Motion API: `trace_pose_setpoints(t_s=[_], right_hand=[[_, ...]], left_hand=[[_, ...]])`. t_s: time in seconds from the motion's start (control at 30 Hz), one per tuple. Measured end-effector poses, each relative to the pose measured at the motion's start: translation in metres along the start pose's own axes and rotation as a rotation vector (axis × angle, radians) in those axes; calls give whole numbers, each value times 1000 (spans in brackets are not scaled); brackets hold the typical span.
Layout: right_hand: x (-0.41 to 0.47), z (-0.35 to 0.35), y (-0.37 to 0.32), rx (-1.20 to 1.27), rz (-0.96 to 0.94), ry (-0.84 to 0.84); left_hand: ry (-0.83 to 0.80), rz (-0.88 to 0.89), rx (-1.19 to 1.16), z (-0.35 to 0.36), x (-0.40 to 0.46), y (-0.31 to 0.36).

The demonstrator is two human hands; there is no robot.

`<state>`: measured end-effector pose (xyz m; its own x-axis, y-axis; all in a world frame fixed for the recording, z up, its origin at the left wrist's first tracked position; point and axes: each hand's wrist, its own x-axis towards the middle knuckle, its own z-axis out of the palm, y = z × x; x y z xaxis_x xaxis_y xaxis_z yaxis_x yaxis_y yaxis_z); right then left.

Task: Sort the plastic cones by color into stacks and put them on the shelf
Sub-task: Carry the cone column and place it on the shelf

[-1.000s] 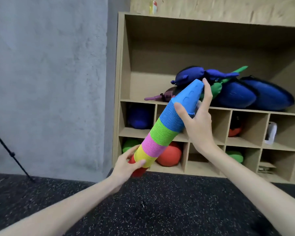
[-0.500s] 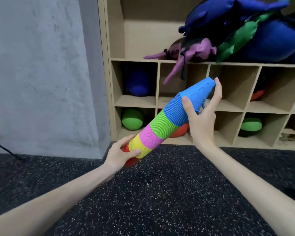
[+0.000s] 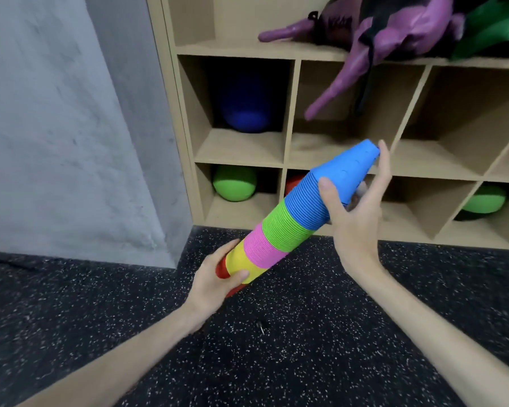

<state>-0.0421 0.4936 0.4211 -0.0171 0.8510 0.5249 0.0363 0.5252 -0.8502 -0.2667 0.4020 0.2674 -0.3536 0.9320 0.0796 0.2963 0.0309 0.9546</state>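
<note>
A long stack of plastic cones [image 3: 282, 227] slants from lower left to upper right in front of the wooden shelf [image 3: 285, 113]. Its bands run red at the base, then yellow, pink, green and blue at the tip. My left hand [image 3: 218, 277] grips the red and yellow base end. My right hand [image 3: 356, 207] holds the blue top section, thumb on the near side and fingers behind the tip. The stack hangs in the air above the dark speckled floor [image 3: 276, 348], its tip level with the shelf's middle row of cubbies.
A blue ball [image 3: 244, 118] fills the upper left cubby, a green ball [image 3: 234, 183] the one below, another green ball [image 3: 484, 199] sits far right. A red ball [image 3: 294, 182] shows behind the stack. Purple [image 3: 388, 39] and green fabric bags lie on the upper shelf. A grey wall [image 3: 56, 127] stands left.
The view has dropped and come closer to the shelf. Both hands keep the same hold on the cone stack, which now sits lower against the cubbies.
</note>
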Motion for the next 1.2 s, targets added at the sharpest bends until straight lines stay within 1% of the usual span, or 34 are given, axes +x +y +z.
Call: trace_pose_setpoints(t_s=[0.13, 0.23, 0.4, 0.53, 0.67, 0.77, 0.83, 0.9, 1.07, 1.13, 1.2], right_hand=[[61, 15, -73, -4, 47, -76], [113, 19, -144, -13, 40, -103], [204, 20, -277, 56, 77, -135], [276, 15, -378, 77, 84, -140], [335, 15, -451, 71, 84, -132], [359, 18, -486, 128, 77, -180], [369, 23, -498, 156, 60, -229], [376, 30, -505, 153, 81, -258], [401, 67, -502, 2, 148, -354], [411, 85, -495, -16, 146, -358], [426, 103, -481, -22, 142, -352]], left_hand=[[26, -72, -43, -27, 8, 78], [34, -105, -87, -56, 17, 159], [30, -98, -116, -101, 32, 319], [63, -93, -156, -140, 56, 438], [123, -82, -171, -166, 73, 527], [188, -57, -179, -179, 79, 564], [209, -54, -193, -189, 80, 571], [264, -31, -191, -197, 84, 575], [320, -43, -138, -215, 115, 563], [336, -61, -152, -221, 136, 558], [313, -81, -164, -223, 159, 555]])
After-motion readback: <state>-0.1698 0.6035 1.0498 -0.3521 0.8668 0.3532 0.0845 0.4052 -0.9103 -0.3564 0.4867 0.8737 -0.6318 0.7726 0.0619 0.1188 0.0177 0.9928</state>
